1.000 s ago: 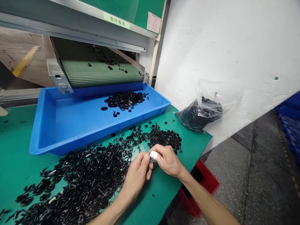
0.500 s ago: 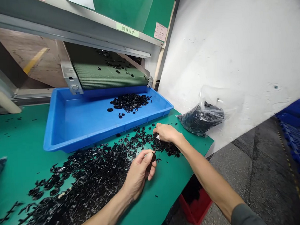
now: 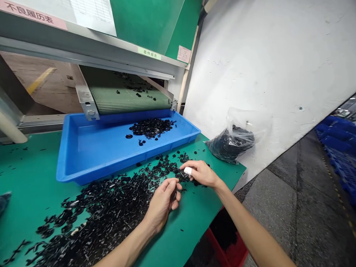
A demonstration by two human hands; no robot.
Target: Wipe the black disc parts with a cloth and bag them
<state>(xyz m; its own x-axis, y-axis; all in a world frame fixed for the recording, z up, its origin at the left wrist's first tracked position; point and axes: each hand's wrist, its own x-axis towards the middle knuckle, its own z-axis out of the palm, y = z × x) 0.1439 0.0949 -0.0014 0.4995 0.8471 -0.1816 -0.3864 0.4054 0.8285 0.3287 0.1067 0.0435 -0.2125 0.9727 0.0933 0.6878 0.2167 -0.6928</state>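
Black plastic parts (image 3: 116,207), small discs and thin stems, lie in a long heap on the green table. My left hand (image 3: 164,202) is closed, thumb against curled fingers, around dark round parts that show only partly in the palm. Just beyond it, my right hand (image 3: 201,173) hovers at the heap's right end, fingers bent and apart, with no part visible between them. White wrapping (image 3: 188,171) covers a fingertip of that hand. Some parts beneath the right hand are hidden.
Behind the heap stands a blue tray (image 3: 109,167) holding more black parts, under the end of a green conveyor belt (image 3: 130,106). A clear bag (image 3: 232,143) of black parts leans by the white wall. Below the table edge sits a red bin (image 3: 225,248).
My right hand has drawn back slightly toward me from the heap, and its dark disc no longer shows. The disc at my left fingertips has gone from view. The camera has tilted upward.
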